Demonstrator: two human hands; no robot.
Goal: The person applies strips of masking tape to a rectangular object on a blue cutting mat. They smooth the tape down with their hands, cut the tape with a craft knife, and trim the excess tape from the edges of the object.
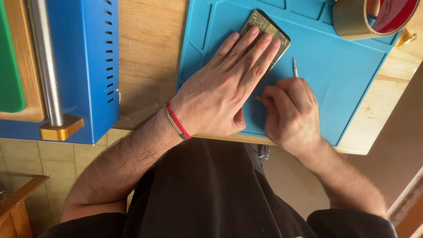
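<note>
My left hand lies flat, fingers together, pressing down on a thin gold-coloured rectangular device that rests on a blue work mat. Most of the device is hidden under the fingers. My right hand is curled just right of the left one, gripping a slim metal tool whose pointed tip sticks up past the knuckles. A small tan piece shows between the two hands at the thumb. A red and beaded bracelet sits on my left wrist.
The mat lies on a wooden table. A roll of brownish packing tape stands at the mat's far right corner. A blue metal box with vent slots and a steel rod stands at the left. Tiled floor lies below.
</note>
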